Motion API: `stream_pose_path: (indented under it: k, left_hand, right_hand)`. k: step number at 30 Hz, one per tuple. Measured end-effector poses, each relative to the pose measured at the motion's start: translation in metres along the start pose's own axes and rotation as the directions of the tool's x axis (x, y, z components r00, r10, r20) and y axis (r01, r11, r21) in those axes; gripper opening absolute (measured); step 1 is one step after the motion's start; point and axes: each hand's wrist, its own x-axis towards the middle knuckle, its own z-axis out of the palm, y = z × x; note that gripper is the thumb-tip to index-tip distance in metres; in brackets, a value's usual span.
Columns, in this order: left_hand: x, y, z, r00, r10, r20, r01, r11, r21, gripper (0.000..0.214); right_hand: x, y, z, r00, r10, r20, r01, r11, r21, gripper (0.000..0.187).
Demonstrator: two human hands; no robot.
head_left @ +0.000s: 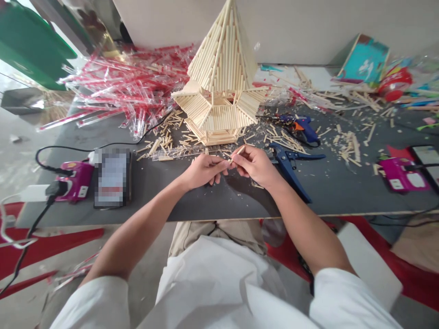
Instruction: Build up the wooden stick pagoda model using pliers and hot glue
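A short wooden stick (241, 150) is pinched in my right hand (255, 165), its tip poking up past the thumb. My left hand (206, 171) meets the right one at the fingertips, its thumb and forefinger closed at the stick's lower end; whether it holds a separate piece I cannot make out. Just beyond both hands stands a tower-like model (219, 114) built of wooden sticks, with a tall pointed roof above a flared base. A clear ruler (185, 153) lies in front of it. Beside my right hand rests a blue pipe cutter (291, 169).
Wrapped sticks in red-and-clear packets (133, 87) heap at the back left. A blue glue gun (304, 130) lies among cut stick pieces (346, 146) to the right. A phone (112, 178) and a purple power strip (77, 180) sit left; another purple strip (401, 176) is far right.
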Motion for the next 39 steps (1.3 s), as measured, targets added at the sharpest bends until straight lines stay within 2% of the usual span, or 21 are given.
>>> stream_pose_path:
  k: [4, 11, 19, 25, 39]
  left_hand:
    - [-0.0005, 0.0033, 0.0011, 0.995, -0.079, 0.067, 0.093, 0.968, -0.234, 0.051]
    - [0.0002, 0.0049, 0.0034, 0.978, -0.136, 0.158, 0.189, 0.898, -0.397, 0.045]
    - [0.0005, 0.0021, 0.0028, 0.975, -0.138, 0.177, 0.201, 0.887, -0.417, 0.044]
    - [0.0006, 0.0065, 0.0022, 0.970, -0.150, 0.189, 0.219, 0.875, -0.432, 0.050]
    - [0.0019, 0.0039, 0.0021, 0.967, -0.148, 0.210, 0.230, 0.862, -0.451, 0.048]
  right_hand:
    - [0.0006, 0.0001, 0.0008, 1.000, 0.023, 0.006, -0.023, 0.999, 0.035, 0.047]
    - [0.0005, 0.0011, 0.0006, 0.999, 0.048, 0.020, -0.049, 0.998, 0.039, 0.048]
    - [-0.0020, -0.0005, 0.0029, 0.997, 0.061, 0.037, -0.061, 0.998, 0.000, 0.047]
    - [-0.0036, -0.0011, 0.0037, 0.997, 0.052, 0.050, -0.055, 0.997, 0.054, 0.044]
    - [-0.0022, 0.0084, 0.0041, 0.997, 0.047, 0.067, -0.055, 0.991, 0.121, 0.040]
